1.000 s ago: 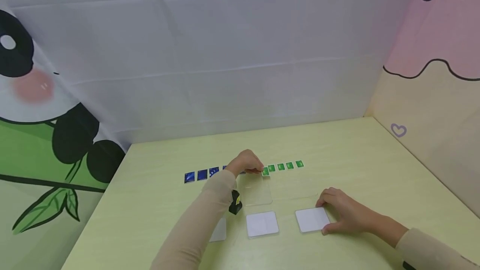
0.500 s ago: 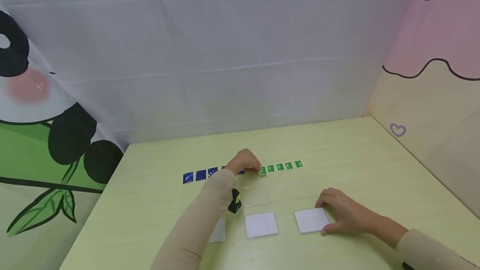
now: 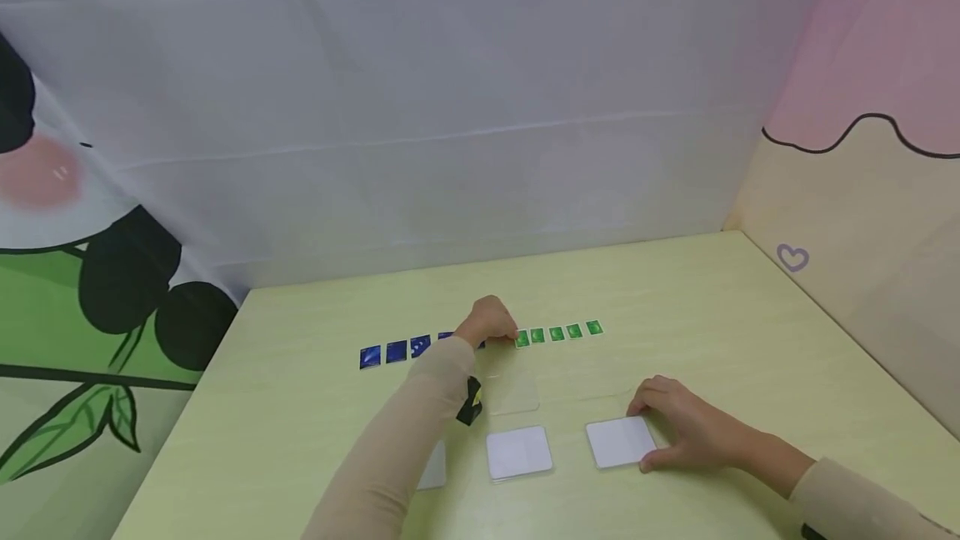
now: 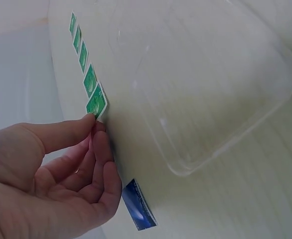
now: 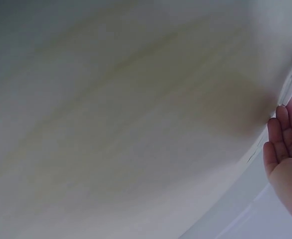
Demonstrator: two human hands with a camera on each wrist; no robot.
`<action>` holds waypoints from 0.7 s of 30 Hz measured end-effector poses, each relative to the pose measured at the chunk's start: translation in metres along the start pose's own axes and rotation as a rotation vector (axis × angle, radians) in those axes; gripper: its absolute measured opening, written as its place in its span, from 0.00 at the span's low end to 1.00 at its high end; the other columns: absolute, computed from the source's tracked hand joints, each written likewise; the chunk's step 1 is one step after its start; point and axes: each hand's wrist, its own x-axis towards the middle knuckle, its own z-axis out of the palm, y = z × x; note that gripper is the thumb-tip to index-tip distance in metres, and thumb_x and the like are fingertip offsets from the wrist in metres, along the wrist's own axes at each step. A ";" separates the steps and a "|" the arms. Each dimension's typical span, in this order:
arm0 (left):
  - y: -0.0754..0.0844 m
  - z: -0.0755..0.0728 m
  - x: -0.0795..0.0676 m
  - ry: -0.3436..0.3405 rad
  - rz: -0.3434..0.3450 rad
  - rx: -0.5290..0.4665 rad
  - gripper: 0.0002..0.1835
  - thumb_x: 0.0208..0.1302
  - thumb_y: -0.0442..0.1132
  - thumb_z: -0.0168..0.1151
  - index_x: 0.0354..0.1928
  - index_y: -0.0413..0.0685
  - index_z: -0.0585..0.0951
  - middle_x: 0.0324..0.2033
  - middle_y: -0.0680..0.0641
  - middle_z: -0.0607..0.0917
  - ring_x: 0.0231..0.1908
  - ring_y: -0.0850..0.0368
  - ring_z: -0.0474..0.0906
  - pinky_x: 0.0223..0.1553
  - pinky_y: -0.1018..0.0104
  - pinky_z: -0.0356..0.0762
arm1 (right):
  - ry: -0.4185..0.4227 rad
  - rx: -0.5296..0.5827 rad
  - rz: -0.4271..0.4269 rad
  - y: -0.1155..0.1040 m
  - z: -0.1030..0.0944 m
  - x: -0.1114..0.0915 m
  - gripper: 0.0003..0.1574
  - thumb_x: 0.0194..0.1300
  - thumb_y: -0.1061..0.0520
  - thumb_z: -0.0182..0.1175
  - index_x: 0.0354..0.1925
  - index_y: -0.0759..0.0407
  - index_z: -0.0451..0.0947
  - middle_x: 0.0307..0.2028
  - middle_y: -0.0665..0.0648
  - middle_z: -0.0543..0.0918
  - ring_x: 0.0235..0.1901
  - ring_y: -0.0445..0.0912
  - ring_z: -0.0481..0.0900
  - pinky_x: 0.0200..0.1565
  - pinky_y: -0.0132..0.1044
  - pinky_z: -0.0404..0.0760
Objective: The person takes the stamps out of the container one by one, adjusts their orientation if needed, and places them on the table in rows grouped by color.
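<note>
A row of small green cards lies on the pale yellow-green table. The thumb and forefinger of my left hand meet on the near corner of the leftmost green card. The left wrist view shows that pinch by my left hand on the same green card. Left of the hand runs a row of blue cards, one partly hidden by my wrist. My right hand grips a white square tile by its right edge, thumb in front and fingers behind.
A clear plastic tray lies just behind a second white tile; the clear tray fills the left wrist view. A third white tile is half hidden under my left forearm. Cloth walls enclose the table's back and right.
The leftmost green card has shifted slightly left and now lies in line with its row, my left fingers still on it. The right hand has not moved.
</note>
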 end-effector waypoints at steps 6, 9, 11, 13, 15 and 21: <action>-0.001 -0.001 0.003 -0.003 -0.002 0.089 0.11 0.56 0.41 0.69 0.35 0.40 0.88 0.33 0.46 0.84 0.26 0.58 0.71 0.28 0.71 0.66 | -0.021 0.001 0.015 0.000 -0.001 0.000 0.34 0.46 0.31 0.70 0.42 0.51 0.77 0.41 0.42 0.77 0.43 0.36 0.70 0.46 0.37 0.76; -0.006 0.001 0.014 0.003 0.021 0.119 0.11 0.55 0.43 0.70 0.33 0.42 0.88 0.32 0.47 0.86 0.28 0.58 0.75 0.31 0.70 0.71 | -0.024 -0.006 0.019 -0.001 -0.003 0.001 0.34 0.45 0.31 0.70 0.42 0.52 0.77 0.41 0.42 0.78 0.43 0.36 0.71 0.46 0.38 0.76; -0.015 0.009 0.032 0.028 0.047 0.149 0.12 0.54 0.46 0.69 0.31 0.43 0.88 0.30 0.48 0.85 0.28 0.58 0.75 0.32 0.69 0.72 | -0.027 -0.004 0.021 -0.001 -0.004 0.001 0.34 0.45 0.31 0.70 0.42 0.52 0.77 0.41 0.42 0.78 0.43 0.36 0.71 0.46 0.38 0.76; -0.031 0.026 0.063 0.042 0.074 0.170 0.14 0.54 0.49 0.70 0.26 0.45 0.88 0.26 0.49 0.84 0.27 0.57 0.75 0.31 0.68 0.72 | -0.026 -0.007 0.019 -0.001 -0.004 0.001 0.34 0.45 0.31 0.70 0.42 0.52 0.77 0.41 0.42 0.78 0.43 0.36 0.71 0.46 0.39 0.76; -0.046 0.044 0.092 0.063 0.085 0.181 0.16 0.54 0.52 0.69 0.23 0.46 0.86 0.24 0.50 0.82 0.26 0.57 0.74 0.31 0.66 0.72 | -0.031 -0.007 0.021 -0.002 -0.004 0.001 0.34 0.45 0.31 0.70 0.42 0.52 0.77 0.41 0.42 0.78 0.43 0.37 0.71 0.46 0.39 0.76; -0.032 0.033 0.070 0.026 0.074 0.140 0.23 0.52 0.47 0.71 0.10 0.46 0.71 0.15 0.50 0.68 0.21 0.56 0.64 0.25 0.66 0.63 | -0.034 -0.003 0.025 -0.002 -0.003 0.001 0.34 0.46 0.32 0.70 0.42 0.52 0.77 0.41 0.42 0.78 0.43 0.36 0.71 0.46 0.38 0.75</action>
